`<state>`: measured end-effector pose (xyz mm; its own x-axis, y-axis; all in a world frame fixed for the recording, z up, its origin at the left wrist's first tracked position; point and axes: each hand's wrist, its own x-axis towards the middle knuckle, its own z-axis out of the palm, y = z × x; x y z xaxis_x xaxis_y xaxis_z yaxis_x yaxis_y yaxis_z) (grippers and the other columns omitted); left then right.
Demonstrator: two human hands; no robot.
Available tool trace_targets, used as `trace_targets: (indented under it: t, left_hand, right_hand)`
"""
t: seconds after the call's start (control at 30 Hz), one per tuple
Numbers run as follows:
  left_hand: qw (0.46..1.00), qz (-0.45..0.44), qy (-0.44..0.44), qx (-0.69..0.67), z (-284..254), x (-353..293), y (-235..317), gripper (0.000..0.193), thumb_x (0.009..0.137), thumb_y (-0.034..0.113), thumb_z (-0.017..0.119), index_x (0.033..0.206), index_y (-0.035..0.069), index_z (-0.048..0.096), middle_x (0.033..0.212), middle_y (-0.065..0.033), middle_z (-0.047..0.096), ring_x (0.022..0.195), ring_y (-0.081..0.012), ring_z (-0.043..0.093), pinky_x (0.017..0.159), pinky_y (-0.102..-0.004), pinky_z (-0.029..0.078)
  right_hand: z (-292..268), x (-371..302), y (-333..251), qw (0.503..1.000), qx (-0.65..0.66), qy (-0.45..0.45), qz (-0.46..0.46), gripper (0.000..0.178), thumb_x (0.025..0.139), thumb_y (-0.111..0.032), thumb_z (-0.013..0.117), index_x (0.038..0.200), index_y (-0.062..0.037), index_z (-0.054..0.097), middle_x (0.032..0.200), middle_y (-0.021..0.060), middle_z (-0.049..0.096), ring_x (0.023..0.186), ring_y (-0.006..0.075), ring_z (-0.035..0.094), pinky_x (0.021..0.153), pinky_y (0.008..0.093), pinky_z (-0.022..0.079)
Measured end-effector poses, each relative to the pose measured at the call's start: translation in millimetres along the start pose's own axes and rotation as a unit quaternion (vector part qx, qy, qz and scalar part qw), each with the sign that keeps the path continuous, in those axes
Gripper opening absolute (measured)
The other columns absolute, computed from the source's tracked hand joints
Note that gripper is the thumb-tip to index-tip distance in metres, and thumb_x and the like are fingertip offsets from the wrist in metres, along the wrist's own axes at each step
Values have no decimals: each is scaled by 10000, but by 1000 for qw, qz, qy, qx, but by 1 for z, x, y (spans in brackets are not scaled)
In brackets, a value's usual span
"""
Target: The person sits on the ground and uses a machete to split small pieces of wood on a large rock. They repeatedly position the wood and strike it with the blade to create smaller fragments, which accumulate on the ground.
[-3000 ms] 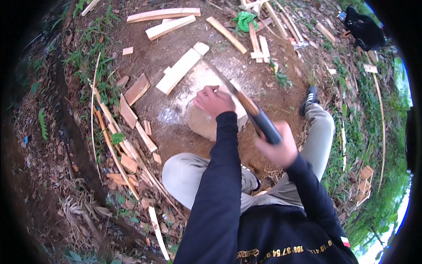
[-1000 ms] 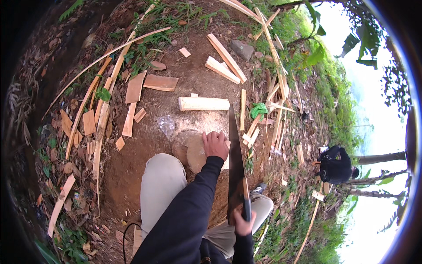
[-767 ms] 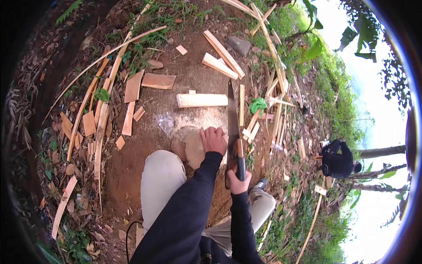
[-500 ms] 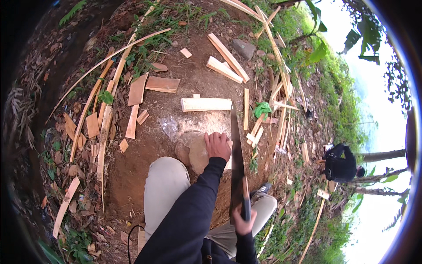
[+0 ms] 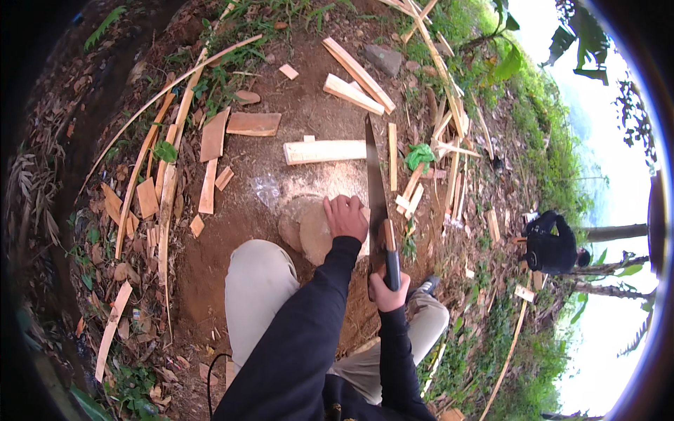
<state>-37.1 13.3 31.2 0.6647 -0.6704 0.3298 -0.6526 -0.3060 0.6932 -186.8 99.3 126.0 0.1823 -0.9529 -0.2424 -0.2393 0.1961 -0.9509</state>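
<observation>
My right hand is wrapped round the dark handle of a handsaw, whose long blade points away from me. On a round wood stump, my left hand presses down with bent fingers on a pale piece of wood. Most of that piece is hidden under the hand and behind the saw. The blade runs close along the piece's right edge; whether its teeth touch the wood I cannot tell. Pale sawdust covers the soil just beyond the stump.
A pale board lies beyond the sawdust, near the blade's tip. Clear plastic lies left of the stump. Several offcuts and long strips are scattered around. A green plastic bag lies to the right. Another person is farther right.
The saw and my right hand have moved forward, away from me, so the blade's tip reaches farther past the board. My left hand stays on the wood. The view has shifted slightly.
</observation>
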Motion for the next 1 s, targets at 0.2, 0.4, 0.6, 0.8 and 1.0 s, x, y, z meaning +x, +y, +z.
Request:
trace_targets:
  t: [0.2, 0.4, 0.6, 0.8, 1.0]
  left_hand:
    - [1000, -3, 31, 2, 0, 22, -11, 45, 796, 114, 594, 837, 107, 577, 892, -113, 502, 970, -309, 511, 1095, -567, 260]
    - [1000, -3, -19, 1, -5, 4, -6, 59, 782, 85, 573, 840, 82, 564, 910, -126, 494, 987, -323, 501, 1084, -566, 259]
    - [1000, -7, 0, 4, -6, 9, -11, 38, 798, 114, 600, 824, 109, 574, 872, -110, 495, 951, -305, 512, 1098, -557, 268]
    - [1000, 0, 9, 3, -2, 9, -2, 47, 794, 113, 606, 824, 121, 571, 885, -101, 496, 961, -298, 512, 1109, -557, 256]
    - [1000, -19, 6, -11, -5, 13, -8, 56, 783, 96, 592, 833, 106, 569, 896, -107, 493, 982, -307, 507, 1120, -560, 242]
  right_hand:
    - [-51, -100, 19, 994, -66, -35, -80, 237, 742, -29, 707, 629, -70, 503, 595, -46, 480, 572, 43, 468, 517, 243, 391]
    - [3, -17, -7, 999, -24, 19, 23, 220, 755, -32, 705, 641, -52, 518, 589, -38, 506, 532, 48, 469, 487, 248, 387]
    - [-47, -110, -15, 997, -78, -23, 1, 165, 719, -8, 682, 645, -39, 538, 603, -19, 538, 538, 67, 511, 510, 227, 413]
    - [16, 32, -23, 1000, 9, -21, 8, 170, 849, 5, 640, 776, -91, 520, 581, -40, 489, 454, 69, 478, 393, 242, 370]
    - [-21, -70, -29, 999, -30, -24, -26, 214, 792, 28, 659, 680, -80, 512, 552, -30, 505, 449, 74, 510, 417, 241, 405]
